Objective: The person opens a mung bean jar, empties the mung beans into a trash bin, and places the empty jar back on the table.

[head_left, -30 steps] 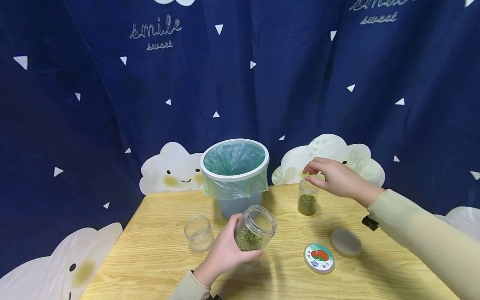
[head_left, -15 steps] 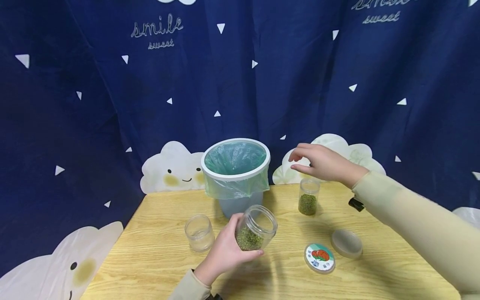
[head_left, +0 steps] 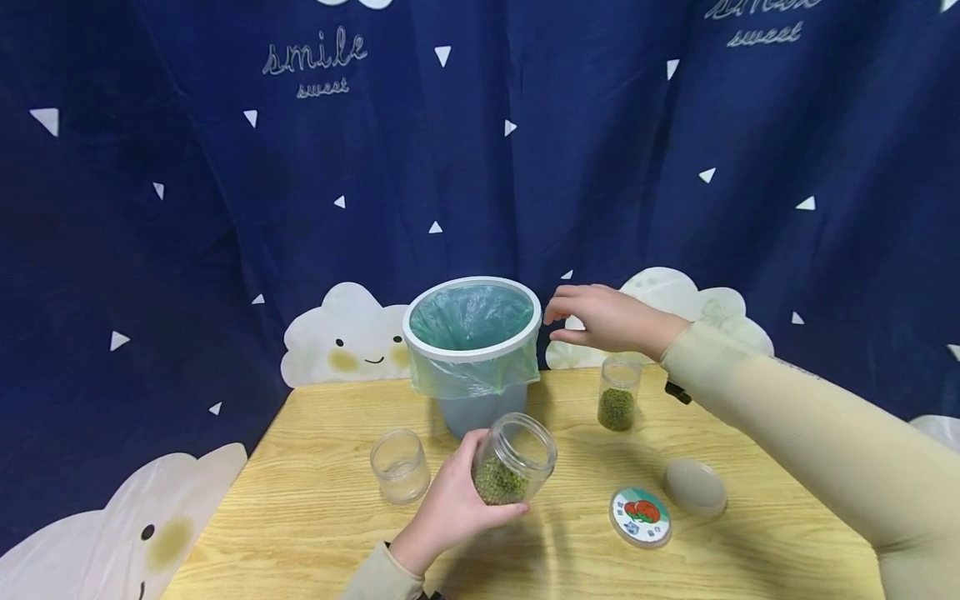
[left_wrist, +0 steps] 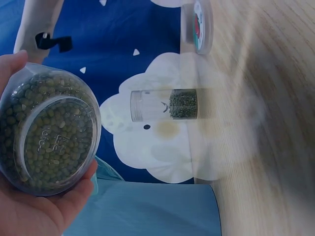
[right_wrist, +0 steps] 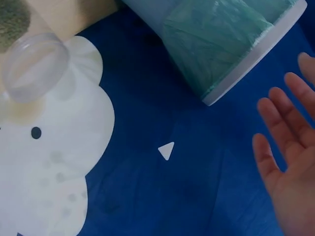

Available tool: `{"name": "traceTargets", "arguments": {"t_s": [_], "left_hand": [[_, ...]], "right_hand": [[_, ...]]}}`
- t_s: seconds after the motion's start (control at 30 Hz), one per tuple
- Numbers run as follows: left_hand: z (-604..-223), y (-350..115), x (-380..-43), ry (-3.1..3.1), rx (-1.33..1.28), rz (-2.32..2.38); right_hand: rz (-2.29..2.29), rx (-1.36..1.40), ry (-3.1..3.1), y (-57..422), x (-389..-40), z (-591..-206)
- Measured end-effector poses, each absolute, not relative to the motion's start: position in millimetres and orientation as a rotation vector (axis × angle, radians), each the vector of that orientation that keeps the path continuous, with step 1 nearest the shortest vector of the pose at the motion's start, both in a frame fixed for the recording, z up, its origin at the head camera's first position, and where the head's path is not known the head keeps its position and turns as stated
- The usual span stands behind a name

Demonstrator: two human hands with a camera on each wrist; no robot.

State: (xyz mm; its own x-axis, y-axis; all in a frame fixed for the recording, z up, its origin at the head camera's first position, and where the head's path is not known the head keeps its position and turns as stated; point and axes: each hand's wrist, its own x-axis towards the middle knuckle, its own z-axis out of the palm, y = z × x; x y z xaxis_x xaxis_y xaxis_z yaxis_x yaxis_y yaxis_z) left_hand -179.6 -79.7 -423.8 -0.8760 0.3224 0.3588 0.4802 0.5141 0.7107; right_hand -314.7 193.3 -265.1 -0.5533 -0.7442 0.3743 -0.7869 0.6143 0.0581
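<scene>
My left hand (head_left: 452, 504) grips a clear, lidless jar (head_left: 504, 477) of green mung beans, tilted with its mouth up and to the right. In the left wrist view the beans show through the round bottom of the jar (left_wrist: 56, 132). My right hand (head_left: 603, 318) hangs in the air at the right of the bin's rim, fingers loosely bent and holding nothing. Below its wrist a narrower clear jar (head_left: 617, 408), about half full of green beans, stands upright without a lid. The right wrist view shows the palm of the right hand (right_wrist: 295, 152) with relaxed fingers.
A bin (head_left: 480, 356) with a white rim and green liner stands at the back of the wooden table (head_left: 300, 517). An open clear container (head_left: 400, 468) is left of the held jar. Two round lids lie at right: a tomato-printed lid (head_left: 640, 517) and a plain lid (head_left: 695, 487).
My right hand has risen off the narrow jar's mouth and moved left toward the bin's rim. The left hand and its jar have stayed nearly still.
</scene>
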Motion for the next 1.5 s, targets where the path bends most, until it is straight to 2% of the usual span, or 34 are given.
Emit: {"name": "traceTargets", "arguments": {"t_s": [1.0,1.5], "left_hand": [[-426,-84,-177,-2.59,-0.68,-1.332],[-428,-84,-178,-2.569,-0.685,-1.336]], "right_hand": [[0.254,1.194,-2.697,156,-346,-267],[0.202,1.144,-2.722,149,-347,-264]]}}
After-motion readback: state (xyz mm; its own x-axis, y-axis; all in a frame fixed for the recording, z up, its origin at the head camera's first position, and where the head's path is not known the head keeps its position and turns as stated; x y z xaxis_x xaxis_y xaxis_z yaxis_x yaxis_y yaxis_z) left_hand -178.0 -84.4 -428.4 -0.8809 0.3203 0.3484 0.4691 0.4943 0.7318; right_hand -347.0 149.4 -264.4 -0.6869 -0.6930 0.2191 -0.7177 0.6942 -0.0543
